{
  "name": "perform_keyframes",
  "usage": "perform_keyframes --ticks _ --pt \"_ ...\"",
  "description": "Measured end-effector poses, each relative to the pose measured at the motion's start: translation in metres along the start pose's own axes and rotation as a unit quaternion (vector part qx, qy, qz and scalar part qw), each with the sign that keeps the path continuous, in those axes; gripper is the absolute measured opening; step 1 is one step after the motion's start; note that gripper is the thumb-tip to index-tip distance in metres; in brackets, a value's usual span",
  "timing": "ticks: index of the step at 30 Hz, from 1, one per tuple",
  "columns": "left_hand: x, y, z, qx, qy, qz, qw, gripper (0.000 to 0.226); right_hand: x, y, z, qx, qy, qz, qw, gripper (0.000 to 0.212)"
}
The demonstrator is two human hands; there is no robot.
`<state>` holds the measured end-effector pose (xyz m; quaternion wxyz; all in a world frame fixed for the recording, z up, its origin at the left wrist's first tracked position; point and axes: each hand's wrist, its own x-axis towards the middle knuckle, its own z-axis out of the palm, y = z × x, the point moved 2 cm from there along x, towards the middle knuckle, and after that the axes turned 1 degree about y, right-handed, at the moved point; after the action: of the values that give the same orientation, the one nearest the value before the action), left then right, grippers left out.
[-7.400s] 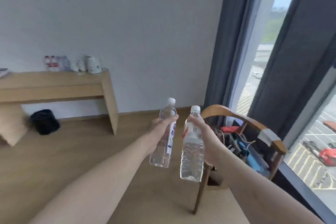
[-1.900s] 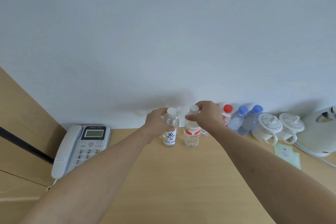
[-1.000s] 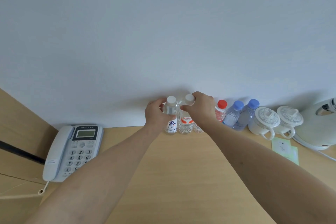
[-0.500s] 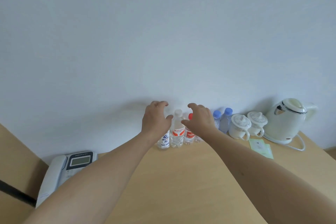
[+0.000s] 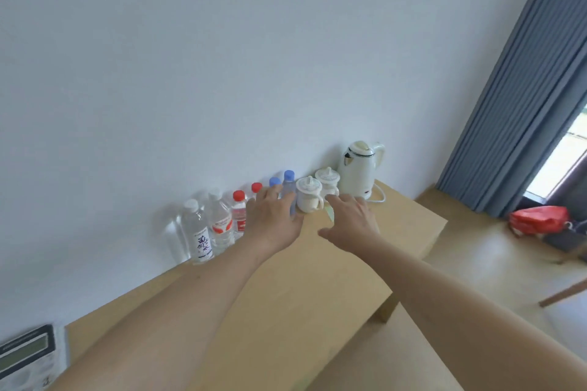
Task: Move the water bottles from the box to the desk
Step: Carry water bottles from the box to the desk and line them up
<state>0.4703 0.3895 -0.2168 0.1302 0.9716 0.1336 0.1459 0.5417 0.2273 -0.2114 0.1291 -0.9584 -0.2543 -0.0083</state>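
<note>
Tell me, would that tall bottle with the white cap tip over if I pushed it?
Probably, if pushed near the cap: the bottle is tall and narrow. It looks full, so likely heavy for its size and steadier when pushed low. Its neighbour stands close and might catch it.

Bright daylight from the window (image 5: 559,162) at right; soft overall blur, wide-angle tilt and edge stretching.

white-capped bottle (image 5: 197,232) label, dark Chinese characters, unreadable; other labels blurred

Six bottles (image 5: 199,236), two cups (image 5: 307,195), one kettle (image 5: 359,170)
</note>
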Motion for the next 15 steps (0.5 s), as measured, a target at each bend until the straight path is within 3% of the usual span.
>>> perform_keyframes --ticks 6,15 --pt "-0.002 0.109 0.024 0.022 -0.046 0.067 0.996 0.057 -0.054 0.091 -0.030 0.001 0.014 0.065 0.998 0.073" --pt "-0.041 0.347 0.082 0.026 -0.088 0.186 0.978 0.065 -0.185 0.298 -0.095 -0.007 0.060 0.179 0.982 0.072"
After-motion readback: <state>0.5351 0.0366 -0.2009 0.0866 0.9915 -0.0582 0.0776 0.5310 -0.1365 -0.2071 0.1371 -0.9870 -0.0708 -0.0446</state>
